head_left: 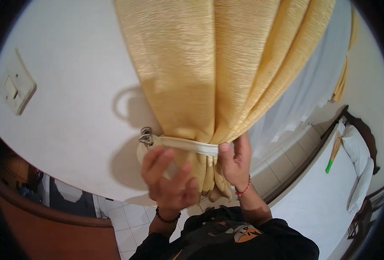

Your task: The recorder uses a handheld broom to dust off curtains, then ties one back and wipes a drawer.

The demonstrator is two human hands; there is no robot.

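Right hand's grip [236, 167] pinches the white band [183, 144], wrapped across the gold curtain [179, 65] beside the wall hook [146, 135]. Left hand's grip [169, 177] loose, half-curled; contact unclear. Best: band flat, pleats even, steady light tension.

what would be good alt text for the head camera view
The person's right hand pinches a cream fabric tieback across a gathered, shiny gold fabric curtain; the blurred left hand, half curled, is just below a silvery metal fitting by the smooth white wall. A white-sheeted bed stands at right.
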